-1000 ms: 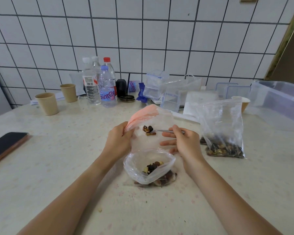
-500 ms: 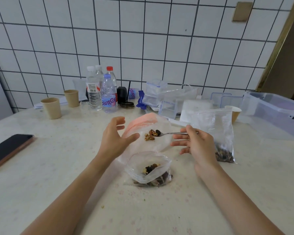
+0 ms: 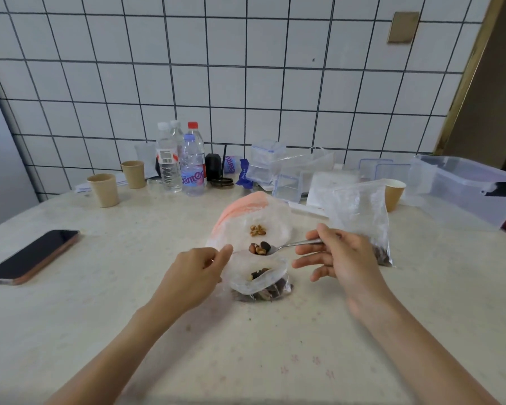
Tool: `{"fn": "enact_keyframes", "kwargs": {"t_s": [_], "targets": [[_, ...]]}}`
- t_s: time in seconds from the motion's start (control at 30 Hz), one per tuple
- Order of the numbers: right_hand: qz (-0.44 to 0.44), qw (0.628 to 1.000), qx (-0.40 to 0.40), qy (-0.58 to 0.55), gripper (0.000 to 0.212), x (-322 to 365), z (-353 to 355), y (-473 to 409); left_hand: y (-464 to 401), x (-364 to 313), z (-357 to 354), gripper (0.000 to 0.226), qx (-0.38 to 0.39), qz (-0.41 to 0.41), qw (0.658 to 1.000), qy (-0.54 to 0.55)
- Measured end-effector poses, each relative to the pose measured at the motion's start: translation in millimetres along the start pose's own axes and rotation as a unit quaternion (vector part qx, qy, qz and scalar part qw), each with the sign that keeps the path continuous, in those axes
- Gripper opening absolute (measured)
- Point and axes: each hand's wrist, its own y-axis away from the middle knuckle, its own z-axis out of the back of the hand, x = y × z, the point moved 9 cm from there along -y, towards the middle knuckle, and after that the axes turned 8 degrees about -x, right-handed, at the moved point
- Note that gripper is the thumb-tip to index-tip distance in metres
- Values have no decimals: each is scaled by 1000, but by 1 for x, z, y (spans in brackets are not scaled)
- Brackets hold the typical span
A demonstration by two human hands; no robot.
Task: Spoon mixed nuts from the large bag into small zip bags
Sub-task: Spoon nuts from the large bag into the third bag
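A small clear zip bag (image 3: 277, 266) stands open on the table in front of me, with mixed nuts at its bottom. My left hand (image 3: 197, 276) pinches its left rim. My right hand (image 3: 343, 258) holds a metal spoon (image 3: 289, 246) loaded with nuts, its bowl just above the far edge of the small bag's mouth. Behind it the large clear bag with a pink top (image 3: 246, 207) lies flat, a few walnut pieces (image 3: 257, 230) showing in it. Another clear bag (image 3: 360, 211) with nuts at its bottom stands to the right, partly hidden by my right hand.
A phone (image 3: 32, 255) lies at the left. Two paper cups (image 3: 103, 190), water bottles (image 3: 192, 168) and clear lidded boxes (image 3: 287, 187) line the back by the tiled wall. A third paper cup (image 3: 394, 192) and a large clear tub (image 3: 465, 191) stand at the right.
My left hand let go of the large bag, which dropped flat, and moved to the small bag's rim. My right hand carried the loaded spoon out of the large bag, down toward the small bag's mouth.
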Motion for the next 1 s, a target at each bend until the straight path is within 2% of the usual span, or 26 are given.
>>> {"fn": "enact_keyframes", "kwargs": {"t_s": [0.1, 0.23, 0.3, 0.37, 0.4, 0.43, 0.5, 0.53, 0.63, 0.7, 0.77, 0.87, 1.0], "targets": [[37, 998, 28, 32, 31, 1, -9, 7, 6, -8, 1, 44, 1, -9, 999, 43], [176, 969, 81, 154, 23, 18, -26, 26, 6, -25, 6, 37, -13, -38, 998, 55], [285, 913, 122, 266, 24, 28, -35, 42, 7, -32, 8, 37, -19, -55, 997, 53], [375, 832, 152, 379, 34, 32, -45, 58, 7, -34, 9, 38, -27, -66, 997, 42], [400, 806, 158, 407, 39, 33, -47, 63, 7, -33, 10, 38, -30, -67, 997, 35], [415, 796, 159, 410, 40, 34, -47, 66, 7, -31, 10, 39, -31, -66, 997, 28], [415, 818, 145, 371, 35, 38, -42, 65, 6, -26, 12, 37, -32, -61, 997, 19], [390, 848, 135, 334, 31, 38, -37, 59, 5, -24, 13, 36, -33, -57, 998, 18], [238, 949, 99, 181, 24, 28, -21, 31, 3, -17, 13, 34, -25, -47, 998, 25], [156, 981, 65, 99, 27, 19, -12, 16, 2, -13, 11, 35, -11, -41, 999, 22], [71, 996, 41, 41, 30, 8, -6, 4, -1, -8, 13, 39, -9, -34, 999, 21], [-27, 999, 34, -6, 34, -11, -3, -12, -11, 3, 20, 40, -40, -15, 999, 27], [-44, 998, 42, -30, 35, -16, -10, -30, -27, 13, 35, 36, -135, 4, 990, 40]]}}
